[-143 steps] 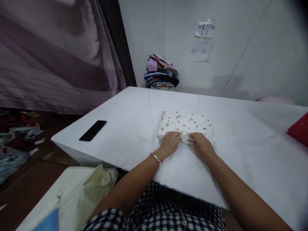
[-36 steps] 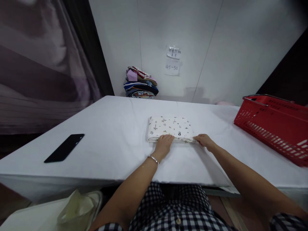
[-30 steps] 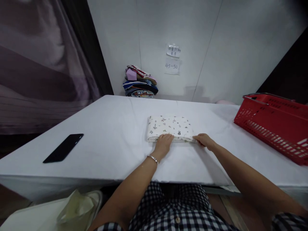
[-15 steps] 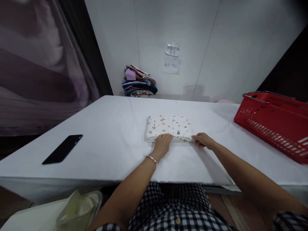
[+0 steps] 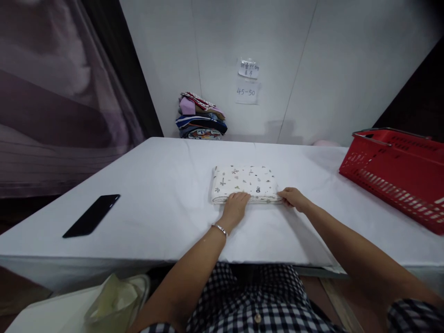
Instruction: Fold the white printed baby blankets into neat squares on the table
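Note:
A folded white cloth with small dark prints (image 5: 244, 181) lies flat in the middle of the white-covered table (image 5: 166, 185). My left hand (image 5: 236, 206), with a silver bracelet on the wrist, has its fingers curled over the cloth's near edge, left of centre. My right hand (image 5: 293, 198) has its fingers closed on the cloth's near right corner. Both forearms reach out over the table's front edge above my checked shirt.
A black phone (image 5: 91, 216) lies near the table's left front. A red plastic basket (image 5: 398, 169) stands at the right. A stack of folded coloured cloths (image 5: 201, 115) sits at the far edge by the wall, under two paper notes (image 5: 247, 79). A yellowish bag (image 5: 113, 303) lies at lower left.
Since 4.8 s ago my right hand slid from the middle of the near edge to the right corner. Over the last second both hands hardly moved; the view shifted slightly.

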`<move>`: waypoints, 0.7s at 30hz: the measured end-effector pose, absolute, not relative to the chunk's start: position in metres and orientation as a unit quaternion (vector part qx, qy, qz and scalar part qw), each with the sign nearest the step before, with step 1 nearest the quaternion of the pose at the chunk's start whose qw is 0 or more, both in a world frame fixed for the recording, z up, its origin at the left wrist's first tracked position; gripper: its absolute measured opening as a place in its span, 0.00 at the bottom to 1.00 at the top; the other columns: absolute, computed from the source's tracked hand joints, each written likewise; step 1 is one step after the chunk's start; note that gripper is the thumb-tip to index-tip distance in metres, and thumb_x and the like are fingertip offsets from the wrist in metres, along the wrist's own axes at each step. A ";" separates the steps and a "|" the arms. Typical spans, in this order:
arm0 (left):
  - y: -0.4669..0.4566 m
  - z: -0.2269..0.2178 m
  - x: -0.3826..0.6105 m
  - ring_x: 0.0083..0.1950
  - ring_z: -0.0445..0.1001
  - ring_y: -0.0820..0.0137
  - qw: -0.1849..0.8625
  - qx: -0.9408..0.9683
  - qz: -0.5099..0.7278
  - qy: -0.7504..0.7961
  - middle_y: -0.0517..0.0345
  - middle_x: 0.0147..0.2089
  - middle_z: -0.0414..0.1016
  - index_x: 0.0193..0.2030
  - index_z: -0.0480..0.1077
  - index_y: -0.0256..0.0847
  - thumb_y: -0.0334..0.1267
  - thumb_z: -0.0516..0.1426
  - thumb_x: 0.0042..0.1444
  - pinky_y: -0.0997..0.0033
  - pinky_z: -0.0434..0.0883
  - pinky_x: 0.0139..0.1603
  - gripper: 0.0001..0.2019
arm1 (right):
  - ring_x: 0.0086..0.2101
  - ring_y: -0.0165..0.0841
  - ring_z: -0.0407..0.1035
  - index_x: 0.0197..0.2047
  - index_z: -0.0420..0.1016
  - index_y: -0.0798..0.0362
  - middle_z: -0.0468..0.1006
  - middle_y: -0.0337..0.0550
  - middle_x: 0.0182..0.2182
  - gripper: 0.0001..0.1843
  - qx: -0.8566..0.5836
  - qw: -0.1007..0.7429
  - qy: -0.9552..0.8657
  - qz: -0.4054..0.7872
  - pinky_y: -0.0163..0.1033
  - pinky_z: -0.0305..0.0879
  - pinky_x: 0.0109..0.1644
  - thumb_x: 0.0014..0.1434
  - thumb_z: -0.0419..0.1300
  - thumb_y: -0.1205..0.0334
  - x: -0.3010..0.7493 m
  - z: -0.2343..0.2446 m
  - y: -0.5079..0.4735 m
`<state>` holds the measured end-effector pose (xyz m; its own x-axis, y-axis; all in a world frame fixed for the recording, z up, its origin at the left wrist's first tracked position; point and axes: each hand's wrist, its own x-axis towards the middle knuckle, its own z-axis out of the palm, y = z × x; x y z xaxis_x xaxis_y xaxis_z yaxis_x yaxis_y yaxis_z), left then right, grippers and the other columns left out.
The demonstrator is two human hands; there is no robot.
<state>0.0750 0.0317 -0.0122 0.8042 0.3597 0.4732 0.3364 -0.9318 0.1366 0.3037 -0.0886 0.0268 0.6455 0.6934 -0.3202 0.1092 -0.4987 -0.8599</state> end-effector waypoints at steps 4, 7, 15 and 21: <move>0.032 -0.014 0.075 0.55 0.65 0.68 0.022 0.950 0.256 0.180 0.55 0.53 0.70 0.53 0.66 0.42 0.22 0.47 0.57 0.63 0.61 0.55 0.20 | 0.13 0.23 0.56 0.23 0.62 0.53 0.67 0.36 0.14 0.13 -0.798 0.422 -0.245 0.354 0.30 0.46 0.14 0.49 0.62 0.57 0.300 0.023 -0.094; 0.033 -0.015 0.076 0.55 0.65 0.68 0.023 0.948 0.262 0.182 0.55 0.53 0.70 0.53 0.65 0.42 0.23 0.47 0.57 0.63 0.61 0.55 0.19 | 0.13 0.22 0.56 0.23 0.62 0.53 0.68 0.36 0.14 0.13 -0.793 0.437 -0.242 0.349 0.29 0.47 0.14 0.49 0.62 0.58 0.299 0.034 -0.092; 0.033 -0.016 0.076 0.55 0.65 0.68 0.026 0.948 0.258 0.187 0.54 0.53 0.70 0.52 0.66 0.42 0.23 0.47 0.57 0.63 0.60 0.55 0.19 | 0.15 0.22 0.58 0.24 0.62 0.54 0.70 0.37 0.17 0.14 -0.764 0.462 -0.225 0.390 0.28 0.52 0.15 0.51 0.62 0.57 0.298 0.044 -0.087; 0.033 -0.014 0.076 0.55 0.65 0.68 0.033 0.947 0.256 0.192 0.55 0.53 0.71 0.52 0.66 0.42 0.23 0.47 0.57 0.63 0.60 0.55 0.19 | 0.16 0.24 0.62 0.26 0.67 0.57 0.72 0.41 0.18 0.10 -0.752 0.437 -0.202 0.451 0.29 0.58 0.16 0.54 0.61 0.61 0.302 0.040 -0.094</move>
